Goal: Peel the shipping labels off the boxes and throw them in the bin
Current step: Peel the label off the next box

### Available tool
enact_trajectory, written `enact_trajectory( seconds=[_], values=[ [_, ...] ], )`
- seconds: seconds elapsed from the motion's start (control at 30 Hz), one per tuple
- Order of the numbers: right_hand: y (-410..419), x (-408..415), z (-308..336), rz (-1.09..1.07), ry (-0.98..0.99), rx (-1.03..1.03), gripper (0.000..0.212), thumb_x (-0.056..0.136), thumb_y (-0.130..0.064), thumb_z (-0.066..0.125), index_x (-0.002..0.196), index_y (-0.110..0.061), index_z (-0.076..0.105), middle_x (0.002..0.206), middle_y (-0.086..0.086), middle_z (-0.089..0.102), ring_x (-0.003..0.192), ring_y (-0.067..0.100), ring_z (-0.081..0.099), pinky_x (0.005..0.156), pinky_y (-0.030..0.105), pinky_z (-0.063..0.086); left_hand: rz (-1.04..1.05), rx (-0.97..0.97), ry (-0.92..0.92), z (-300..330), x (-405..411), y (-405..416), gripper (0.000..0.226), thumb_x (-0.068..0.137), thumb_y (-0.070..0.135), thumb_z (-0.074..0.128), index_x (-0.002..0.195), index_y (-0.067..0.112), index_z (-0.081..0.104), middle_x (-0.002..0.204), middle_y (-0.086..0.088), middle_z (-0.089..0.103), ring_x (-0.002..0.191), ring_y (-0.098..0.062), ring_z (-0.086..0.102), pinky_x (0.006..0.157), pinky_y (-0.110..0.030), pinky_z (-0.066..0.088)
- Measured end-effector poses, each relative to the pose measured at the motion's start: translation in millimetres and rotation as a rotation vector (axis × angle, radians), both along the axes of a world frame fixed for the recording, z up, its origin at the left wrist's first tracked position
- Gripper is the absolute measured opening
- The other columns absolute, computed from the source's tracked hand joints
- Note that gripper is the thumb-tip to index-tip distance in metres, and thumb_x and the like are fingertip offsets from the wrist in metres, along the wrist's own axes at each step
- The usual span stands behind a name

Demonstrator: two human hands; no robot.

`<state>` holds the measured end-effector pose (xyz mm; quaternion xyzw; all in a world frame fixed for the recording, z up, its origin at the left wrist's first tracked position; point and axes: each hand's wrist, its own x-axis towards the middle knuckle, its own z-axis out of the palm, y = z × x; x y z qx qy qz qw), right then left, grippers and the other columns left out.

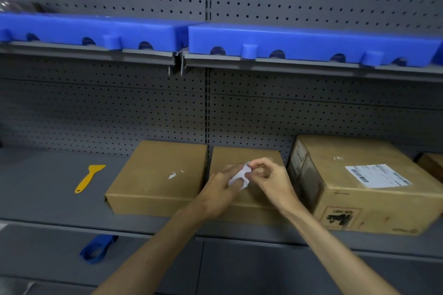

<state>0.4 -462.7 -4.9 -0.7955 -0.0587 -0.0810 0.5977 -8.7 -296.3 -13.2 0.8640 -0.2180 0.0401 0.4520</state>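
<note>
Hands (244, 181) on crumpled label (239, 176)

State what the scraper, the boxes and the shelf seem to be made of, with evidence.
Scraper: likely plastic, uniform glossy yellow. Boxes: matte brown cardboard, with folded edges. Shelf: probably grey painted metal, with a perforated back panel.

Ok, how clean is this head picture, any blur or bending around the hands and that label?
Head view: left hand motion-blurred, crumpled white label soft; wide-angle lens bows the grey metal shelf edge; printed white shipping label on the right cardboard box unreadable; lighting dim, no glare.
</note>
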Motion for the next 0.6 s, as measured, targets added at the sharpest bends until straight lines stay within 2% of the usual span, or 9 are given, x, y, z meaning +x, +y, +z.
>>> enact_trajectory(
  seconds=[0.07,0.13,0.2,0.23,0.33,0.4,0.47,0.53,0.6],
  values=[
    [-2,2,-2,-0.021,-0.001,-0.118,0.029,0.078,-0.004,0.077,0.101,-0.015,0.065,0.087,0.006,0.062,0.07,0.013,0.059,0.065,0.011,0.047,0.012,0.019,-0.009,-2,2,1,0.047,0.097,0.005,0.045,0.142,0.018,0.045,0.135,0.009,0.05,0.119,-0.001,0.049,0.091,0.002,0.032],
    [-2,3,-3,-0.03,-0.008,-0.199,0.03,0.078,-0.007,0.077,0.103,-0.017,0.064,0.088,0.002,0.061,0.068,0.011,0.055,0.062,0.009,0.044,0.022,0.044,-0.02,-4,3,1,0.054,0.093,0.0,0.051,0.144,0.018,0.043,0.134,0.005,0.052,0.118,-0.007,0.051,0.096,-0.007,0.038],
    [-3,4,-3,-0.021,-0.011,-0.204,0.025,0.079,-0.008,0.076,0.1,-0.015,0.065,0.084,-0.001,0.063,0.067,0.009,0.054,0.061,0.01,0.044,0.033,0.041,-0.013,-5,5,1,0.059,0.09,0.004,0.058,0.145,0.018,0.041,0.135,0.005,0.052,0.118,-0.01,0.053,0.101,-0.021,0.043],
    [-3,5,-3,-0.03,-0.012,-0.196,0.021,0.079,-0.007,0.076,0.097,-0.013,0.066,0.081,-0.001,0.063,0.067,0.009,0.054,0.061,0.011,0.044,0.03,0.032,-0.01,-6,7,1,0.061,0.089,0.007,0.061,0.145,0.018,0.04,0.135,0.005,0.051,0.117,-0.01,0.053,0.102,-0.023,0.044],
    [-5,10,-4,-0.116,-0.001,-0.168,0.006,0.082,-0.008,0.074,0.084,-0.011,0.069,0.074,0.002,0.066,0.066,0.011,0.058,0.063,0.02,0.049,-0.017,0.035,-0.01,-7,7,0,0.068,0.086,0.015,0.069,0.146,0.017,0.037,0.131,0.005,0.052,0.108,-0.003,0.056,0.09,-0.008,0.044],
    [-8,14,-5,-0.161,0.017,-0.171,0.011,0.085,-0.012,0.072,0.075,-0.017,0.07,0.068,-0.002,0.069,0.064,0.011,0.063,0.064,0.028,0.053,-0.045,0.057,-0.005,-8,7,-1,0.071,0.087,0.018,0.069,0.148,0.018,0.033,0.129,0.006,0.05,0.1,0.001,0.054,0.082,-0.002,0.042],
    [-8,14,-4,-0.162,0.033,-0.183,0.014,0.085,-0.015,0.072,0.072,-0.018,0.07,0.062,-0.002,0.069,0.059,0.01,0.064,0.063,0.028,0.053,-0.061,0.124,-0.039,-8,7,0,0.069,0.09,0.02,0.065,0.149,0.02,0.029,0.132,0.005,0.046,0.102,0.0,0.051,0.087,-0.007,0.043],
    [-5,11,-3,-0.131,0.044,-0.151,0.014,0.086,-0.013,0.071,0.073,-0.013,0.071,0.058,-0.001,0.068,0.054,0.006,0.061,0.061,0.021,0.051,-0.063,0.198,-0.115,-10,11,3,0.061,0.094,0.02,0.061,0.148,0.021,0.031,0.133,0.002,0.044,0.109,-0.007,0.051,0.095,-0.021,0.046],
    [-2,8,-3,-0.073,0.062,-0.144,0.014,0.088,-0.014,0.068,0.076,-0.011,0.073,0.059,-0.002,0.067,0.056,0.003,0.059,0.062,0.015,0.047,-0.035,0.26,-0.212,-13,15,8,0.052,0.096,0.02,0.055,0.145,0.021,0.035,0.129,0.0,0.045,0.106,-0.012,0.053,0.093,-0.028,0.048]
  ],
)
